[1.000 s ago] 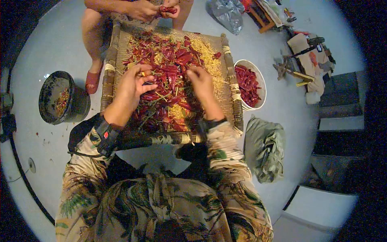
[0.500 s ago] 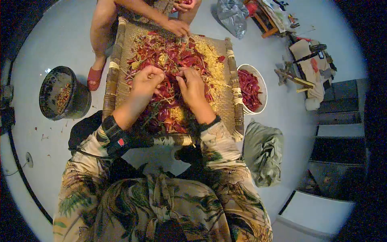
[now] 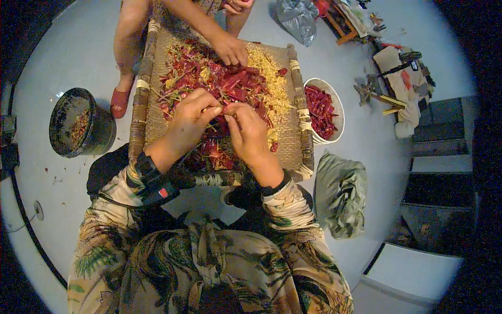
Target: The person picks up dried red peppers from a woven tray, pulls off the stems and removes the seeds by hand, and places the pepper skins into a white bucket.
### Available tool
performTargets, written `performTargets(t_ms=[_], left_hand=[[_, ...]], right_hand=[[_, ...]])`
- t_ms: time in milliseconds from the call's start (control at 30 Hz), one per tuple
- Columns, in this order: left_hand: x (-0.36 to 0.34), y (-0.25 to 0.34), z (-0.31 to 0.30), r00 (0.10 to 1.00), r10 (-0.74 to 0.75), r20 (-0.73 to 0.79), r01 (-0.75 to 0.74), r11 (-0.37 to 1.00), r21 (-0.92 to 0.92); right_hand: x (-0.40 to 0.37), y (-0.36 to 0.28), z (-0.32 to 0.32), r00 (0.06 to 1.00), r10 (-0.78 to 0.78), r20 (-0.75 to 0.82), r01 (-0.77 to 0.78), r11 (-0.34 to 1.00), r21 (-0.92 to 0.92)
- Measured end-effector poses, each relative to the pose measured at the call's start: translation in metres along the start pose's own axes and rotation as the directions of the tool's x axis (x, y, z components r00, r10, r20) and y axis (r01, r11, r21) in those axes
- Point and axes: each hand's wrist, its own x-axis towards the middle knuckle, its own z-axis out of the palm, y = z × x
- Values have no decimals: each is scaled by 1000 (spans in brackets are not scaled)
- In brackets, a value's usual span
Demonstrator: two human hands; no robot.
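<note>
A woven tray (image 3: 294, 131) with a wooden frame holds dried red chilies (image 3: 235, 86) and, at its right, yellow seeds (image 3: 272, 73). Over its near half, my left hand (image 3: 191, 118) and my right hand (image 3: 248, 131) meet at the fingertips. Both are closed in a pinch on a small red piece (image 3: 225, 110), probably chili, mostly hidden by the fingers. Across the tray, another person's hand (image 3: 230, 49) reaches down into the chilies, and that person's other hand is at the top edge of the view.
A black bucket (image 3: 107, 131) stands left of the tray. On the right are a white bucket (image 3: 340, 112) of red chilies and a greenish sack (image 3: 340, 193). A grey plastic bag (image 3: 298, 23) and a cluttered low table (image 3: 392, 63) lie farther off.
My hands have come together at the fingertips and sit slightly lower in view. The other person's hand has reached farther down into the chilies.
</note>
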Motion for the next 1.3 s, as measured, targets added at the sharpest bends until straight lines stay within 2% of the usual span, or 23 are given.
performTargets(t_ms=[33,67,133,233,300,400,433,500,600,700,800,900,1100,1200,1233,1300], left_hand=[[0,1,-1,1000,12,-18,-12,1000,7],[0,1,-1,999,25,-37,-25,1000,14],[-1,6,-2,997,54,-58,-52,998,23],[-3,11,-1,994,91,-56,-90,996,27],[-4,9,-2,994,104,-44,-103,994,27],[-5,13,-2,992,-114,-57,106,987,-122],[-5,13,1,978,-202,-49,181,943,-281],[-6,11,7,931,-364,9,305,764,-569],[-8,11,1,846,-487,215,471,496,-729],[-8,10,3,828,-485,282,470,325,-821],[-10,10,0,781,-503,371,509,166,-845],[-14,6,2,772,-484,413,494,45,-868],[-19,-4,8,803,-421,422,428,-86,-900],[-12,-3,2,836,-481,262,455,342,-822],[-10,2,0,840,-495,221,451,411,-793],[-7,11,-1,849,-512,135,440,540,-718]], right_hand=[[0,0,0,1000,19,-2,-19,999,39],[0,-4,3,991,129,-28,-122,975,185],[0,-11,12,937,348,-30,-296,835,464],[-1,-2,7,971,207,122,-235,925,299],[-1,-5,6,957,254,138,-283,919,273],[-1,-9,5,959,258,116,-280,926,253],[-1,-10,5,963,249,102,-267,931,249],[-2,-13,4,973,224,63,-233,944,234],[-3,-12,6,983,181,3,-176,953,246],[-4,-9,10,989,143,-31,-130,955,267],[-5,-9,12,993,103,-59,-83,959,273],[-6,-11,13,992,101,-79,-76,960,270],[-9,-12,18,978,191,-81,-161,945,286],[-7,-9,19,965,261,5,-244,895,374],[-7,-8,19,958,285,44,-277,867,414],[-10,-8,22,903,390,179,-418,701,578]])
